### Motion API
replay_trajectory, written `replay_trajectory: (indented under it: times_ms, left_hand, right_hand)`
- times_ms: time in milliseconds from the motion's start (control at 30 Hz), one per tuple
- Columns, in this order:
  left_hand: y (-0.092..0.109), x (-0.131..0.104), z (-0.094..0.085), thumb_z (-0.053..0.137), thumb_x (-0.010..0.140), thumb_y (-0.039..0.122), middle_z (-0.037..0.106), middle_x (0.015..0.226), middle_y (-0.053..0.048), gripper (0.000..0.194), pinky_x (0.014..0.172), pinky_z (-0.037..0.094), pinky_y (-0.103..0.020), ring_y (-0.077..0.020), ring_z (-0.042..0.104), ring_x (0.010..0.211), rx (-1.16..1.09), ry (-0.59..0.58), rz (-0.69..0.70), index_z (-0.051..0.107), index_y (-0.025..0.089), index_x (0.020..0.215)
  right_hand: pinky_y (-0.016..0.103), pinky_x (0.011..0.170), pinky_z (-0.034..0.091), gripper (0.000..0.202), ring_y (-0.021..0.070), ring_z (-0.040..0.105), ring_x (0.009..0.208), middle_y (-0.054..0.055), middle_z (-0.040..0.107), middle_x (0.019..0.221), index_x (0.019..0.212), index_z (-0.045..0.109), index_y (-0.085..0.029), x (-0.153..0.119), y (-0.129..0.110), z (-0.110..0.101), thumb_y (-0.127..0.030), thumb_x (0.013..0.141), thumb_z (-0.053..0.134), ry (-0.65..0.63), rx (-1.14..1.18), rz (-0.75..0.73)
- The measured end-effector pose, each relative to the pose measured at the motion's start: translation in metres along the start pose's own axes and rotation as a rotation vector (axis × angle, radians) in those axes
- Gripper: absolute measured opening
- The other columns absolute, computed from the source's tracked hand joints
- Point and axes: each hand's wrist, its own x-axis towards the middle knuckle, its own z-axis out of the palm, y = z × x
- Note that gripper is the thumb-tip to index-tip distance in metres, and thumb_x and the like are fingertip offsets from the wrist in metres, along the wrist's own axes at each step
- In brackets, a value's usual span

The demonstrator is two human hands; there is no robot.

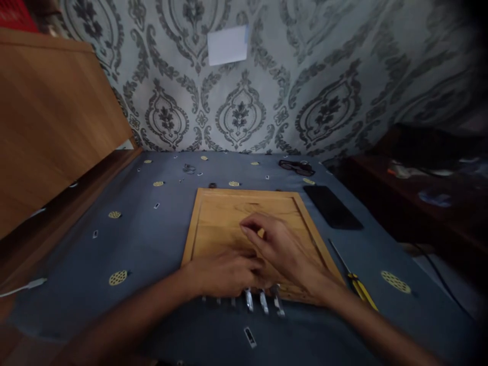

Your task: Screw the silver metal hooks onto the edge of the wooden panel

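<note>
A square wooden board [221, 218] with a raised rim lies on the blue cloth. My left hand [231, 272] rests low over its near part, fingers curled down; what is under the fingertips is hidden. Over the middle of the board is my right hand [272, 236], its thumb and forefinger drawn together in a pinch. Anything between those fingertips is too small to make out. Several shiny metal pieces [264, 301] stick out along the board's near edge, just below my left hand. A screwdriver [356, 284] with a yellow and black handle lies right of the board.
A black phone-like slab [333, 207] lies beyond the screwdriver. Dark glasses [296, 167] are at the far right of the cloth [152, 244]. A small dark ring-shaped item [212, 186] sits behind the board. A white cable [26, 287] lies left; a wooden cabinet [57, 117] stands behind it.
</note>
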Motion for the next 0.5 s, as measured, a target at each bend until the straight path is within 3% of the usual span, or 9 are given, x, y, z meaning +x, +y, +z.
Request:
replay_trajectory:
  times_ms: [133,200,300,500]
  left_hand:
    - [0.000,0.000,-0.005,0.060,0.100,0.013,0.076,0.106,-0.004,0.025,0.082,0.054,-0.033,-0.0214,0.067,0.102,0.064,0.002,0.037,0.074,0.021,0.120]
    - [0.000,0.000,-0.007,0.061,0.100,0.016,0.075,0.102,-0.003,0.021,0.078,0.053,-0.034,-0.0213,0.067,0.099,0.083,0.011,0.051,0.075,0.020,0.115]
    - [0.000,0.000,-0.009,0.065,0.097,0.018,0.075,0.103,-0.002,0.018,0.075,0.053,-0.036,-0.0213,0.066,0.097,0.099,0.023,0.067,0.075,0.022,0.112]
    - [-0.001,-0.001,-0.009,0.057,0.104,0.031,0.076,0.110,-0.001,0.020,0.071,0.055,-0.035,-0.0204,0.068,0.104,0.102,0.042,0.043,0.076,0.026,0.111]
  right_hand:
    - [0.038,0.088,0.059,0.012,0.0182,0.071,0.091,0.005,0.075,0.096,0.099,0.073,-0.015,0.078,0.000,0.030,-0.024,0.099,0.065,-0.156,-0.078,0.007]
    - [0.043,0.092,0.062,0.028,0.0204,0.071,0.103,0.007,0.072,0.118,0.118,0.069,-0.017,0.117,-0.004,0.051,-0.039,0.101,0.067,-0.217,-0.109,0.038]
    - [0.046,0.096,0.061,0.037,0.0239,0.069,0.114,0.010,0.067,0.133,0.131,0.065,-0.019,0.168,-0.014,0.086,-0.041,0.101,0.067,-0.265,-0.140,0.093]
    - [0.047,0.098,0.061,0.039,0.0248,0.068,0.116,0.011,0.066,0.136,0.133,0.064,-0.019,0.234,-0.030,0.141,-0.041,0.101,0.067,-0.295,-0.167,0.186]
